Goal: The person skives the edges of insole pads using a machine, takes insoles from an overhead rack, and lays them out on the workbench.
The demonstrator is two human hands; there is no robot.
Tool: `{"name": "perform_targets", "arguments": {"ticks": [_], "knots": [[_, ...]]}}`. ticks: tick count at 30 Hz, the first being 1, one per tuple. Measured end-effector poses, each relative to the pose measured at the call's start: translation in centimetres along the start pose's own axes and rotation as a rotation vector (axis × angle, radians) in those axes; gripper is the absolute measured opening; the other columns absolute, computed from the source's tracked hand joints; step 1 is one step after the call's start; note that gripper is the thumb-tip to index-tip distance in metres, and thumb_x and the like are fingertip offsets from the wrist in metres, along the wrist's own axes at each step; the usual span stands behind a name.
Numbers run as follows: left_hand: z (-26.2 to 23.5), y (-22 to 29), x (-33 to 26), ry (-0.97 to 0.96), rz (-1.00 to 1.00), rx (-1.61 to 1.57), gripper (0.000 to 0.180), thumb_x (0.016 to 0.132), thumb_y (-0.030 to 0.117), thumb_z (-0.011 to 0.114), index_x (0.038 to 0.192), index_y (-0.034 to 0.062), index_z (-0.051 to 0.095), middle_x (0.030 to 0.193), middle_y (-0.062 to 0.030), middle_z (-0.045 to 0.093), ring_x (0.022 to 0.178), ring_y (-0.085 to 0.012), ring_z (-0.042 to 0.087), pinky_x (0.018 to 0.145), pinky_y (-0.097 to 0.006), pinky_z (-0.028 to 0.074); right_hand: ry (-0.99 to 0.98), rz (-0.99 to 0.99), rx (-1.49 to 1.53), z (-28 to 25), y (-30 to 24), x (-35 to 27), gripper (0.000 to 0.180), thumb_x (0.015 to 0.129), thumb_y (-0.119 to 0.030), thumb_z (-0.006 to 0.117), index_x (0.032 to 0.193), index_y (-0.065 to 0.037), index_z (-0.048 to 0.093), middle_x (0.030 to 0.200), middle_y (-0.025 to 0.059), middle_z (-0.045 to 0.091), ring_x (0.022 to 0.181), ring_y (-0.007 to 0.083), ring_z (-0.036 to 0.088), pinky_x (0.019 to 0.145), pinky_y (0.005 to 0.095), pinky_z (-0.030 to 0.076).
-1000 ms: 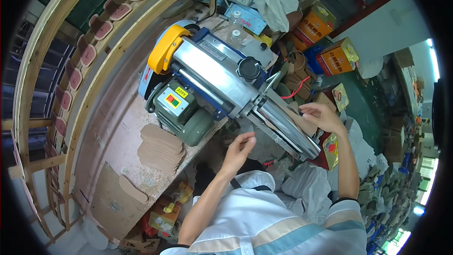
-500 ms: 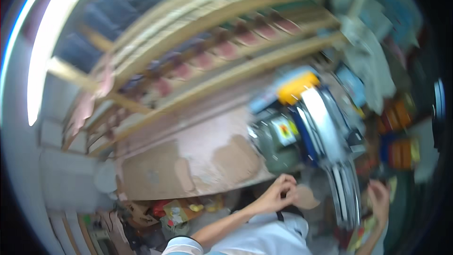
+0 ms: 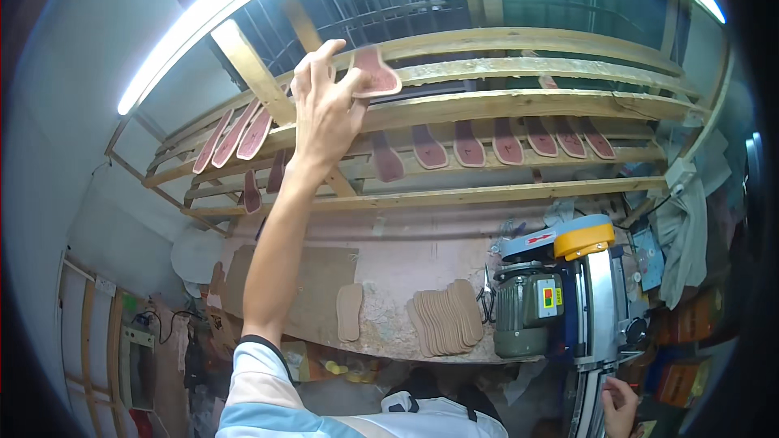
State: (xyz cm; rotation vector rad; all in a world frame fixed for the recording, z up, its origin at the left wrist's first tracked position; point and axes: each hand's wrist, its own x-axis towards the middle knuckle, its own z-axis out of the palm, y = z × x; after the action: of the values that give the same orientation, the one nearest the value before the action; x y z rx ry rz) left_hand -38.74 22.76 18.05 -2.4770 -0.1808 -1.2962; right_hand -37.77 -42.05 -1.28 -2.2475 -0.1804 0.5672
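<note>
My left hand point(image 3: 323, 109) reaches up to the top of a wooden rack. Its thumb and fingers are closed on a shoe insole point(image 3: 375, 73) with a dark red face and pale rim, held against the upper slats. More red insoles point(image 3: 469, 144) lean in a row on the shelf below, and several others point(image 3: 254, 133) stand to the left of my wrist. At the lower right, my right hand point(image 3: 621, 407) is beside the metal rail of a machine point(image 3: 600, 308). Its fingers are loosely bent, with nothing visible in them.
Below the rack, a worktable point(image 3: 389, 259) bears a fanned stack of tan insoles point(image 3: 446, 318), a single tan insole point(image 3: 350, 312) and scissors point(image 3: 487, 296). A green motor point(image 3: 519, 316) with an orange-and-grey belt cover point(image 3: 583, 237) stands to the right. A bright tube light point(image 3: 219, 20) hangs near the rack.
My left hand has risen from low in front of my body up to the rack, carrying the insole. The view has turned, and my right hand now shows lower, beside the rail.
</note>
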Motion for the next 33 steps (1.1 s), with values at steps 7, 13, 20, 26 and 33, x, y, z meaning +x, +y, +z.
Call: {"name": "perform_targets", "arguments": {"ticks": [7,13,20,26,33], "knots": [[-2.3,-2.2,-3.2,-0.294,-0.163,-0.125,0.058,0.069,0.016,0.086,0.121,0.0166,0.060,0.147,-0.0145,0.037,0.135,-0.0394,0.034,0.110,-0.048,0.034,-0.142,-0.157,0.124,7.7,-4.7,3.7,0.025,0.093,-0.004,0.066,0.116,0.002,0.065,0.107,0.0085,0.068,0.100,0.0161,0.066,0.090,0.0293,0.052],[-2.6,-0.9,-25.1,-0.157,-0.482,-0.532,0.030,0.082,0.006,0.075,0.109,0.0005,0.063,0.105,-0.0123,0.067,0.098,-0.0259,0.065,0.090,-0.037,0.052,-0.358,-0.236,0.184,21.5,-12.4,5.3,0.023,0.084,0.003,0.067,0.107,0.005,0.070,0.094,0.0136,0.071,0.088,0.0188,0.070,0.081,0.0288,0.054],[2.8,6.1,-54.1,-1.012,-1.365,-0.258,0.113,0.078,0.026,0.081,0.159,0.0147,0.004,0.148,-0.0282,0.033,0.132,-0.0493,0.037,0.111,-0.054,0.034,-0.728,-0.180,0.125,32.4,-13.4,3.0,0.025,0.086,-0.005,0.071,0.110,0.002,0.070,0.098,0.0145,0.072,0.086,0.0207,0.071,0.079,0.0306,0.055],[2.6,3.9,-54.3,-1.110,-1.430,-0.225,0.111,0.076,0.014,0.078,0.159,0.0128,0.004,0.131,-0.0286,0.054,0.116,-0.0464,0.056,0.100,-0.051,0.046,-0.661,-0.160,0.099,36.0,-12.5,3.2,0.024,0.087,-0.005,0.071,0.110,0.002,0.070,0.096,0.0151,0.071,0.088,0.0233,0.072,0.081,0.0314,0.055],[-0.1,5.6,-54.2,-0.816,-1.512,-0.370,0.114,0.074,0.009,0.079,0.158,0.0068,0.003,0.124,-0.0232,0.062,0.105,-0.0395,0.065,0.091,-0.045,0.053,-0.672,-0.149,0.188,39.7,-11.8,5.3,0.029,0.090,-0.011,0.072,0.116,0.000,0.067,0.100,0.0156,0.072,0.091,0.0231,0.072,0.082,0.0322,0.056]]}}
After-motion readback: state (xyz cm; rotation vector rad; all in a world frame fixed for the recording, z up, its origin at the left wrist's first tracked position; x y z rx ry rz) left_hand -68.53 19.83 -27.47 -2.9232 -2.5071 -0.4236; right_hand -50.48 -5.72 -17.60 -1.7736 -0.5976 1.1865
